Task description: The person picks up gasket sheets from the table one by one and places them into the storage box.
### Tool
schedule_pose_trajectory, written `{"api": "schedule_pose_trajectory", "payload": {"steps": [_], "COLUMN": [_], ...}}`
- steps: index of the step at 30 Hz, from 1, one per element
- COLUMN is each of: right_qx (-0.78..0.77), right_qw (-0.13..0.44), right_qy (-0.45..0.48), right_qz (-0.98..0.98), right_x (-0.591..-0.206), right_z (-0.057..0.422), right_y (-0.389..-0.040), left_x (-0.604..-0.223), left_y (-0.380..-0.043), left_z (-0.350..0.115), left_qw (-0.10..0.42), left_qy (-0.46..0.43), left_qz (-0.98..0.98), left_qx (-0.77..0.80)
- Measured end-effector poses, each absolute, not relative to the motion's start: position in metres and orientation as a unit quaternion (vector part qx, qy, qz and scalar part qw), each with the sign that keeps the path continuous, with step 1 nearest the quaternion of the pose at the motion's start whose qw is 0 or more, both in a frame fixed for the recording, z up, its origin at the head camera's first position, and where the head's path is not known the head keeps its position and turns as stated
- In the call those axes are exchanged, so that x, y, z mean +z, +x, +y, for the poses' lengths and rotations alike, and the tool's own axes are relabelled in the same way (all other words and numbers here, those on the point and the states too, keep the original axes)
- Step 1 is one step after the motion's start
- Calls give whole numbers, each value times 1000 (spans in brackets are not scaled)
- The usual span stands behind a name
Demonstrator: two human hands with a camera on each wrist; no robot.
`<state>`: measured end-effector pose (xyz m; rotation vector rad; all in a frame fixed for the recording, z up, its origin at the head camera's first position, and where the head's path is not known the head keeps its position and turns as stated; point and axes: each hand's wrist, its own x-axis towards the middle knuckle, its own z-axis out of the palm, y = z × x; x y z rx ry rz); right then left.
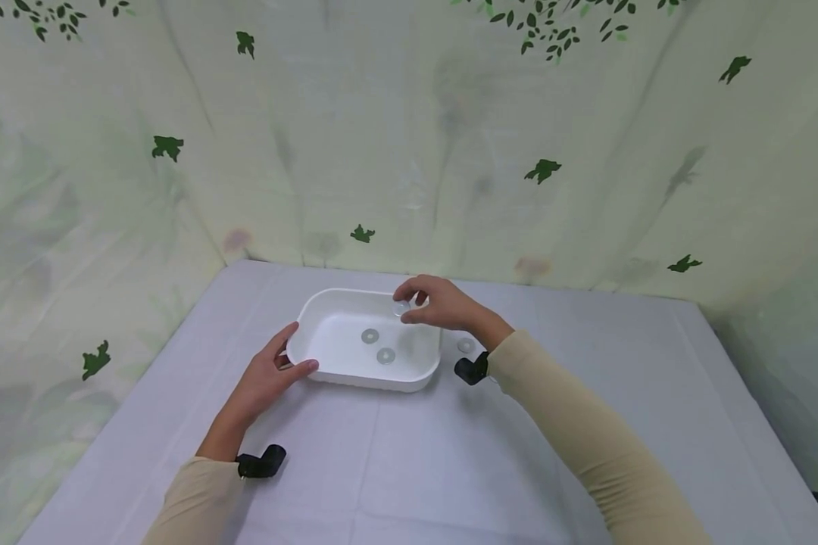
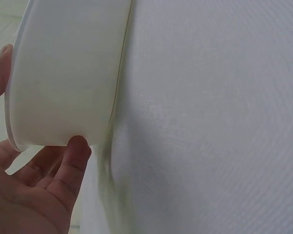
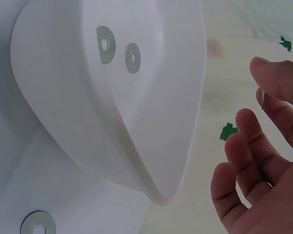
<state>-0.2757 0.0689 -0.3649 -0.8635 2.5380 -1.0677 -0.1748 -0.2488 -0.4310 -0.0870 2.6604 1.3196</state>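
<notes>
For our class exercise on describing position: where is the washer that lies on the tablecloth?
In the head view, the washer lies just right of the white tray, appearing next to the black device on the right wrist.

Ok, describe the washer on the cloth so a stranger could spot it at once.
On the cloth, find the white tray. Just off its right end lies the washer, a flat ring. It alone lies on the cloth itself: two others are in the tray, another in the right hand.
</notes>
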Motion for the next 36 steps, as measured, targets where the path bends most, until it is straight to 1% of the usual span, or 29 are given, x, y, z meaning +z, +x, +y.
{"api": "schedule_pose_trajectory", "payload": {"steps": [17, 22, 28, 36], "right_qx": [-368, -358, -350, -333], "right_qw": [153, 140, 125, 112], "right_qy": [-271, -238, -224, -205], "right_qz": [876, 892, 901, 913], "right_x": [-367, -370, -374, -376], "right_z": [67, 70, 85, 120], "right_y": [-277, -278, -280, -282], "left_x": [-432, -434, -432, -430], "left_y": [-177, -177, -176, -177], "left_z": [-249, -250, -248, -248], "left_qw": [81, 84, 86, 96], "left_qy": [-24, -29, -27, -27], "left_qz": [888, 888, 890, 894], "left_qx": [452, 451, 447, 437]}}
